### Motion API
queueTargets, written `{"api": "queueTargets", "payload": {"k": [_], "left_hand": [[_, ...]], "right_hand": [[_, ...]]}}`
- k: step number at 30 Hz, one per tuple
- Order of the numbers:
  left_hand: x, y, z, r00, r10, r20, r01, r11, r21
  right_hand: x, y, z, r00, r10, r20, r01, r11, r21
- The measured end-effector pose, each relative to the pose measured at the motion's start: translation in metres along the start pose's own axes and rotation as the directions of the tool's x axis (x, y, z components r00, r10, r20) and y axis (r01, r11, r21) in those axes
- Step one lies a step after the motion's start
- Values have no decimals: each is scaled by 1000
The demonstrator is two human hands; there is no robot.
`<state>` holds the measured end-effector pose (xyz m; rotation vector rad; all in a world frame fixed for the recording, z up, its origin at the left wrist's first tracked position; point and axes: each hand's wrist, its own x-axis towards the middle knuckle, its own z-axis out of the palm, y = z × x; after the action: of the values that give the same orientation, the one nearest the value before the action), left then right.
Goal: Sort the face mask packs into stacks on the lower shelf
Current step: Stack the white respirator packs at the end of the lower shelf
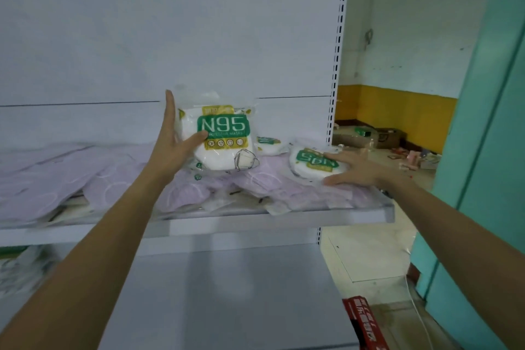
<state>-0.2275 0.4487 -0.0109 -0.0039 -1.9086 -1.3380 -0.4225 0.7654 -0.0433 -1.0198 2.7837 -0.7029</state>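
Note:
My left hand (173, 145) holds an N95 mask pack (224, 136) upright above the upper shelf, thumb across its front and fingers behind its left edge. My right hand (352, 169) rests on a second N95 pack (312, 163) lying flat at the shelf's right end, fingers spread over its right side. A third N95 pack (268, 145) lies behind, near the back panel. Several lilac mask packs (85, 176) cover the upper shelf (284, 217). The lower shelf (227, 293) shows a bare grey surface, with some packs (20, 270) at its far left.
The white back panel (170, 37) and a slotted upright (336, 51) close off the shelf's rear and right side. A red box (365, 324) sits on the floor at the lower right. Cardboard boxes and litter (392, 142) lie across the floor beyond. A teal wall (483, 150) stands at right.

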Motion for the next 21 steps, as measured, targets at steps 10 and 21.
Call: {"api": "queueTargets", "payload": {"k": [10, 21], "left_hand": [[-12, 11, 59, 981, -4, -193, 8, 1000, 21], [-78, 68, 26, 966, 52, -252, -68, 996, -52]], "right_hand": [[4, 14, -5, 991, -73, -114, 50, 979, -198], [-12, -167, 32, 836, -521, -173, 422, 409, 809]]}}
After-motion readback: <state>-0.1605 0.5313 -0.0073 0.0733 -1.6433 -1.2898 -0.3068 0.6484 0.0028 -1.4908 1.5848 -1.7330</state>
